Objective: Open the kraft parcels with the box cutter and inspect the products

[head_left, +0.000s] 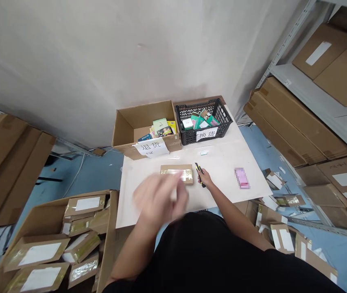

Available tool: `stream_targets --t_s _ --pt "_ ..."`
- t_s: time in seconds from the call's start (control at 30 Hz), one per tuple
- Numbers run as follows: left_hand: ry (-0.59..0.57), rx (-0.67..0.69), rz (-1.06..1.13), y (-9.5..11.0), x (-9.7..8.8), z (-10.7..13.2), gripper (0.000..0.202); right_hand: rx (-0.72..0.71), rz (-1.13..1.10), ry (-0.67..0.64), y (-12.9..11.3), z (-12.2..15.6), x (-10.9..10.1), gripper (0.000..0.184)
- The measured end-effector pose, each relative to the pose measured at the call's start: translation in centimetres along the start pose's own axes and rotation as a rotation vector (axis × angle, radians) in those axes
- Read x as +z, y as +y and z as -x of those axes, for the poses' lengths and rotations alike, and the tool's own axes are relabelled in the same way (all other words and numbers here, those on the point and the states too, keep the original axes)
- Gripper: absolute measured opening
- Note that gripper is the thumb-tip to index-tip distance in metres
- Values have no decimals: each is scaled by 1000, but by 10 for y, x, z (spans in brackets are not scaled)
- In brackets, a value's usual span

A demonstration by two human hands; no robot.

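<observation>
A small brown parcel with clear tape lies flat in the middle of the white table. My left hand hovers over the table's near edge, just in front of the parcel; it is smeared by motion, so its fingers do not show. My right hand rests on the table to the parcel's right, closed around a black and yellow utility knife whose tip points away from me.
At the table's back stand a cardboard box and a black plastic basket, both labelled and holding small packets. A blurred pink item lies right. An open carton of parcels sits lower left. Shelves with cartons stand right.
</observation>
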State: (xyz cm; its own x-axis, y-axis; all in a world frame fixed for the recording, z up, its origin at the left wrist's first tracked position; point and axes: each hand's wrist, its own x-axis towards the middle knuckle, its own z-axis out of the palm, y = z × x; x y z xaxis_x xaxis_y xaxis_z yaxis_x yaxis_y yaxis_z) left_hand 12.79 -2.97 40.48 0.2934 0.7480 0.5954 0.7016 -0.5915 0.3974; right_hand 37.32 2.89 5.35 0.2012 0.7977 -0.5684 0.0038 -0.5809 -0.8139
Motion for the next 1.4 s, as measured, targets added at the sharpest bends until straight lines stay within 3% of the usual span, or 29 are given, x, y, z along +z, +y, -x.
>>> stream_targets --t_s 0.07,0.17,0.27,0.33,0.4,0.5,0.67,0.93,1.27,1.4 --pt "-157 -79 -63 -50 69 -15 55 49 76 -2 1 1 0 28" --pt "-719 -287 -225 -122 160 9 68 116 179 -1 2 2 0 33" --pt "-1108 -369 -285 -167 214 63 94 157 245 -18 5 2 2 41" --pt "-1164 -357 -306 -182 231 95 96 172 262 -23 6 0 4 44" --pt "-1154 -352 -340 -189 240 114 93 166 247 -20 7 -1 7 47" --pt "-1144 -345 -345 -195 249 123 92 158 214 -18 9 0 10 47" --pt "-1133 -344 -319 -200 255 121 94 131 188 -6 7 4 13 47" --pt "-1103 -366 -284 -199 255 126 91 76 389 8 -3 14 6 47" --pt "-1085 -363 -278 -199 256 124 93 131 463 6 14 41 -8 45" --pt "-1059 -361 -263 -201 251 115 94 107 334 89 19 45 -10 45"
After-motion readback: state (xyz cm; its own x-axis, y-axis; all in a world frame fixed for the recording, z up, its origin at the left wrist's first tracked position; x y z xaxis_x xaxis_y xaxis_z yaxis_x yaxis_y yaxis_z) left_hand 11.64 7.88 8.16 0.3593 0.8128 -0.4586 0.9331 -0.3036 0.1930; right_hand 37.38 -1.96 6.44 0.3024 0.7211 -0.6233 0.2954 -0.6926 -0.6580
